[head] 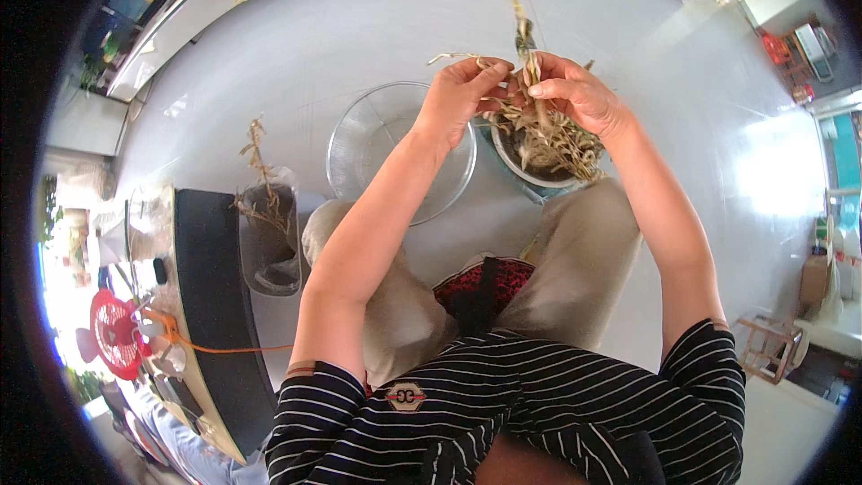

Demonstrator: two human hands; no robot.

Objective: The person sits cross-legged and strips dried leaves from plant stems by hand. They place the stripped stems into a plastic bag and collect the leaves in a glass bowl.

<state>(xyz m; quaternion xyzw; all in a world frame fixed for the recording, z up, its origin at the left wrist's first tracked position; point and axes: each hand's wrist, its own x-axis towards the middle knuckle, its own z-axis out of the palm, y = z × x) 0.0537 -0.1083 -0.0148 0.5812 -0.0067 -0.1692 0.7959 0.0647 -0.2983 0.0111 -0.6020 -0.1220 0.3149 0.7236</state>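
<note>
Both hands are raised close together above a round tub [506, 151] heaped with dried plants [566, 148]. My right hand [572, 91] pinches a dried plant stalk [532, 71] between thumb and fingers; its withered upper part stretches towards the top of the picture. Against the same stalk, my left hand [465, 91] has thumb and forefinger closed on a small dry piece, with a thin pale stem [452, 56] sticking out to the left. Partly behind my left forearm stands a round, see-through basin or sieve [370, 141] with a metal-looking rim. The fingers hide the exact grip.
A clear plastic bin [269, 269] with a dried branch [259, 168] stands on the left, beside a dark-topped table [209, 310]. A red fan [116, 335] and an orange cord [236, 349] are there too. A wooden stool [768, 350] stands far right.
</note>
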